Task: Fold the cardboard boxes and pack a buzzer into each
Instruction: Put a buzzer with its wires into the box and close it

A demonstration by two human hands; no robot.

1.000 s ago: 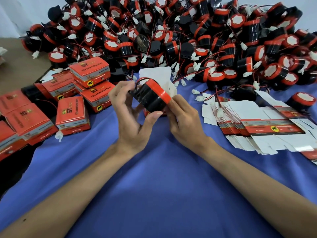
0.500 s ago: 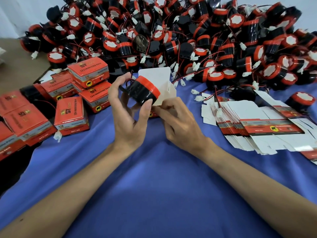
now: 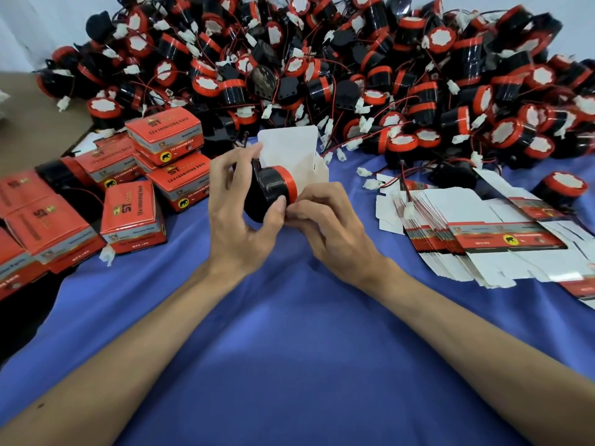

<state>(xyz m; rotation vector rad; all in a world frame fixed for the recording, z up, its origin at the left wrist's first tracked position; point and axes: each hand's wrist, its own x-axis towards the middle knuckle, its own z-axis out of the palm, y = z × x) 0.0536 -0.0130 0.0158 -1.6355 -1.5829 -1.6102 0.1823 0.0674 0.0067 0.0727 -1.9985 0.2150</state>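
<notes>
My left hand grips a black buzzer with a red band, fingers over its top and thumb against its lower side. The buzzer lies on its side, its red end at the mouth of an opened cardboard box whose white lid flap stands up behind it. My right hand pinches the box's near edge, fingertips meeting my left thumb. A big heap of loose buzzers with red wires and white plugs fills the back of the blue cloth.
Several closed red boxes lie stacked and scattered at the left. A fanned stack of flat unfolded boxes lies at the right, with a lone buzzer behind it. A brown surface shows at the far left.
The buzzer has turned and come lower, its red end now against the box opening. My right hand has shifted from the buzzer to the box's near edge.
</notes>
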